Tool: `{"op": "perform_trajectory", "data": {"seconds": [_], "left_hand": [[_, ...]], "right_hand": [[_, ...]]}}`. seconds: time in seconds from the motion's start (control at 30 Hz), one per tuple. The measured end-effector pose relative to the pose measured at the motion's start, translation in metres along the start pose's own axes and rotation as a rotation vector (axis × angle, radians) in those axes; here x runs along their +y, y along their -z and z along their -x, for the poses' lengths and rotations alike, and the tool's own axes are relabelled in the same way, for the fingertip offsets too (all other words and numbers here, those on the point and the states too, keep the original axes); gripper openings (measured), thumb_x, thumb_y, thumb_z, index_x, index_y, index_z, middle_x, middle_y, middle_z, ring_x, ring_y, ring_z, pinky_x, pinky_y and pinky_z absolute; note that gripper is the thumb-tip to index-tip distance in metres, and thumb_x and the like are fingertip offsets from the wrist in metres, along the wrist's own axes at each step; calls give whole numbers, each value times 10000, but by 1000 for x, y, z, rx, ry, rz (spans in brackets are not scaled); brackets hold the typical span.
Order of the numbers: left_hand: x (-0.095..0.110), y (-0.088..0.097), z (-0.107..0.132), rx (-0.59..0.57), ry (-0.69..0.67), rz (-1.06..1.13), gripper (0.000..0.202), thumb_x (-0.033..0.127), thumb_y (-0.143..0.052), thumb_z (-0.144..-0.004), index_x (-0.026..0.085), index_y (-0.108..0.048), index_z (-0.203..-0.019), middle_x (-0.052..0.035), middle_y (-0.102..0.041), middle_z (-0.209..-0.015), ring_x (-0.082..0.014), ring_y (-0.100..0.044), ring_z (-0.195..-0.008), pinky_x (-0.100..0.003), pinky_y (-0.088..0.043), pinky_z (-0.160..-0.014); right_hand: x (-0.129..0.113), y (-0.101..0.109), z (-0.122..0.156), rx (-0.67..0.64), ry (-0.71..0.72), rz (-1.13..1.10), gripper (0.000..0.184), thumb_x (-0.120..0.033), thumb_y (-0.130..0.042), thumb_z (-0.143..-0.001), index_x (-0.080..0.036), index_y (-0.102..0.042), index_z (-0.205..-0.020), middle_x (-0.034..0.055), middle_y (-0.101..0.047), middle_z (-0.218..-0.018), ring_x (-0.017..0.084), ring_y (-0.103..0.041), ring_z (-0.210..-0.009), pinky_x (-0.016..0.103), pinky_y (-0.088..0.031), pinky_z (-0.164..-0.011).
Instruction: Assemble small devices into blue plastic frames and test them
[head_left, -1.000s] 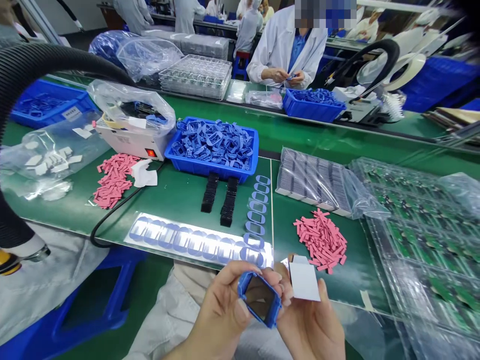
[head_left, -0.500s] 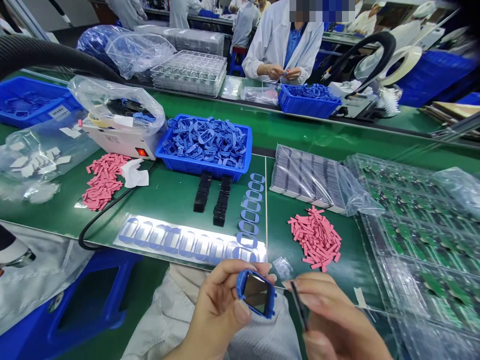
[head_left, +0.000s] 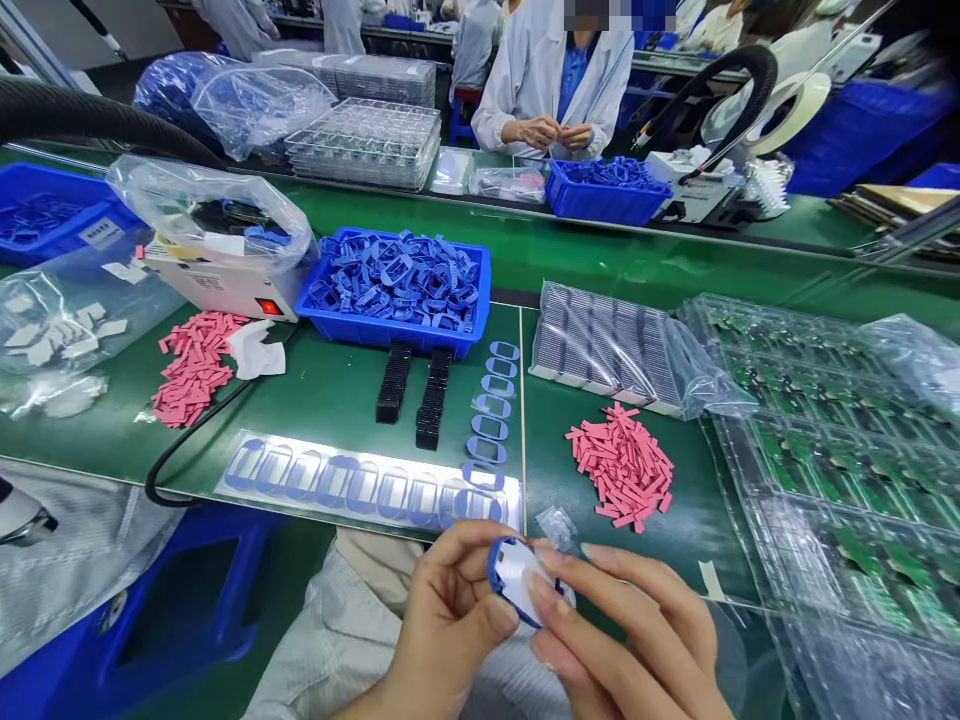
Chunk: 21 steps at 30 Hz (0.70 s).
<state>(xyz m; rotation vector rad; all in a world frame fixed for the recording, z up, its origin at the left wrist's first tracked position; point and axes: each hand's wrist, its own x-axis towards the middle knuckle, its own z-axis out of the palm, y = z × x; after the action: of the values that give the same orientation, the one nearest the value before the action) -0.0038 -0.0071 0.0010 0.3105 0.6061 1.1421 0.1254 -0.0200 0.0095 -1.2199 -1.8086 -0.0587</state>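
My left hand (head_left: 454,622) is closed around the edge of a small blue plastic housing (head_left: 495,566), held tilted above my lap. A flat white-faced plate (head_left: 516,574) lies over the opening of that housing, with a dark notch at its upper corner. The fingertips of my right hand (head_left: 637,625) press on the plate's white face and its right edge. Whether the plate is fully seated I cannot tell, as my fingers cover part of it. The housing's far side is hidden.
On the green bench are a blue bin of housings (head_left: 394,335), black part stacks (head_left: 430,405), blue oval films (head_left: 489,428), pink strips (head_left: 621,470), a bagged grey stack (head_left: 607,345) and trays of circuit boards (head_left: 825,480). A co-worker (head_left: 551,85) sits opposite.
My right hand has moved left, bringing its thin dark-edged piece to the housing. A white face now shows where the dark glossy screen was. The view has shifted slightly.
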Motion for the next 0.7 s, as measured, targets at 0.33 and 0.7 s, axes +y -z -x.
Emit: {"op": "perform_trajectory", "data": {"seconds": [0.33,0.7], "left_hand": [[-5,8,0,148,238,100,292,319,-807,-619,206,-735,-879,-51,-781,-860,-172,-728,-801,-186,-570,-648],[-4,8,1,122,268,114,296,304,-803,-623,193,-723,-885,-49,-779,-858,-169,-721,-830,-198,-559,-691]], "right_hand": [[47,17,27,-38,-124,53,137,-247,-545,-873,-194,-643,-952,72,-669,-902,214,-592,-886,378,-422,-825],[104,20,49,-202,-294,605,432,-540,-460,-882,-174,-660,-768,52,-698,-752,197,-565,-725,303,-307,-621]]}}
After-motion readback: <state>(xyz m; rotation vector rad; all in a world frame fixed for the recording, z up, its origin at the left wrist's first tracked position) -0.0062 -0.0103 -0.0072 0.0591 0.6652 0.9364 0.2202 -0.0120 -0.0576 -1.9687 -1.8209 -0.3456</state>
